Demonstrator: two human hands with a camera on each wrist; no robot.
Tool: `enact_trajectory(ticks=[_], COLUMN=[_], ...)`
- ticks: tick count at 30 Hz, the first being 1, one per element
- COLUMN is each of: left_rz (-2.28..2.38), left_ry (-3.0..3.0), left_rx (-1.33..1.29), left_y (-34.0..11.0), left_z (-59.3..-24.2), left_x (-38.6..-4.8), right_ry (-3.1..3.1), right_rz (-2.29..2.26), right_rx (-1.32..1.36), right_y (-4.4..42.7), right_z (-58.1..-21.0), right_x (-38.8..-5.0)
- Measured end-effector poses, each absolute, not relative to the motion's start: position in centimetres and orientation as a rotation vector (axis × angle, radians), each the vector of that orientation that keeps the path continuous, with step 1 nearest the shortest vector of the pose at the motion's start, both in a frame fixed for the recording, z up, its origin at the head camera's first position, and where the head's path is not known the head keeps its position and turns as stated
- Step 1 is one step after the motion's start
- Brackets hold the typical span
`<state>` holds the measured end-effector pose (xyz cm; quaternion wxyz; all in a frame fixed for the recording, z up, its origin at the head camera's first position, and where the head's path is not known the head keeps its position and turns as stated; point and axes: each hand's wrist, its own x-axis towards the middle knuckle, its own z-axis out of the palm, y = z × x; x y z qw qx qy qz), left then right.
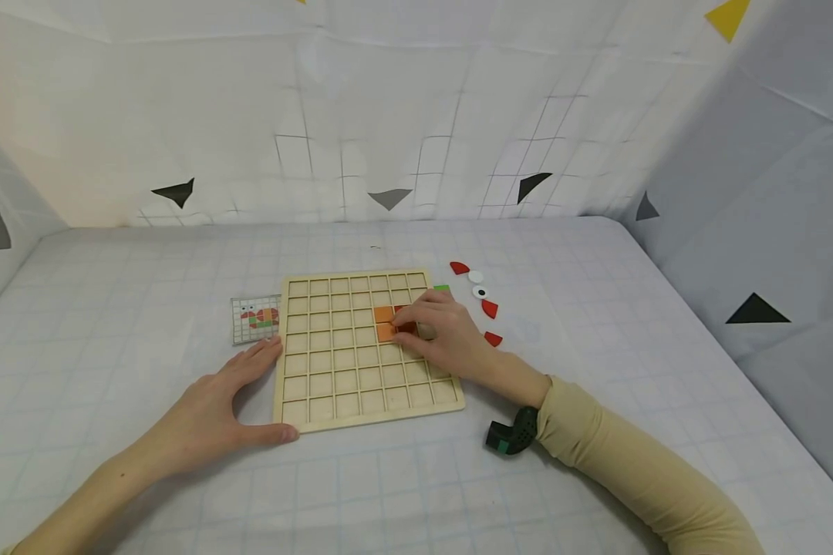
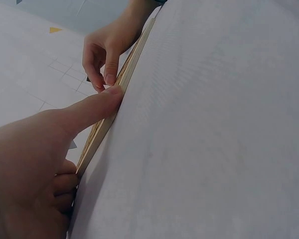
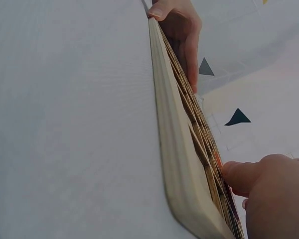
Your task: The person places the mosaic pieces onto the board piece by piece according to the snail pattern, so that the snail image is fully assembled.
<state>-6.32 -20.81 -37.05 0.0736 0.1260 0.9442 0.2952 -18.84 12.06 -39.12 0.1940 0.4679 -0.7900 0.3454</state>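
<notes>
A wooden grid board [image 1: 342,360] lies flat on the table. My left hand [image 1: 211,405] rests against its left side, thumb spread to the near left corner and fingertips at the edge beside a picture card [image 1: 246,318]. Two orange square tiles [image 1: 384,314] sit in neighbouring cells. Over the board's right half, my right hand [image 1: 447,335] pinches a red piece [image 1: 407,328] between thumb and fingers, low at the cells right of the orange tiles. More red shows just above its index finger; the fingers hide part of both. In the right wrist view the thumb [image 3: 239,174] meets the board's surface.
Right of the board lie several red quarter-round pieces [image 1: 489,308], a white round piece [image 1: 475,277] and an eye piece [image 1: 480,292]. A green piece [image 1: 442,288] shows at the board's right edge. A dark device [image 1: 512,433] is by the right wrist.
</notes>
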Motion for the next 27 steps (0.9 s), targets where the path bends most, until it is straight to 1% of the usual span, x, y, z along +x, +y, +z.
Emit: enact_trajectory(ticks=[10, 15, 19, 27], left_rz=[0.881, 0.899, 0.9, 0.878], left_ry=[2.835, 2.822, 2.816, 2.828], left_rx=[0.381, 0.377, 0.372, 0.368], left_y=[-20.8, -20.7, -20.7, -20.8], left_z=[-37.1, -37.1, -37.1, -37.1], left_x=[-6.4, -6.4, -6.4, -6.4], right_ry=[-2.222, -2.236, -2.273, -2.423], right_rz=[0.997, 0.99, 1.019, 0.972], right_rx=[1.313, 1.31, 1.256, 1.095], right_y=[12.1, 12.9, 15.1, 21.9], right_z=[-38.9, -38.5, -38.0, -38.5], right_x=[-18.9, -19.4, -20.3, -22.0])
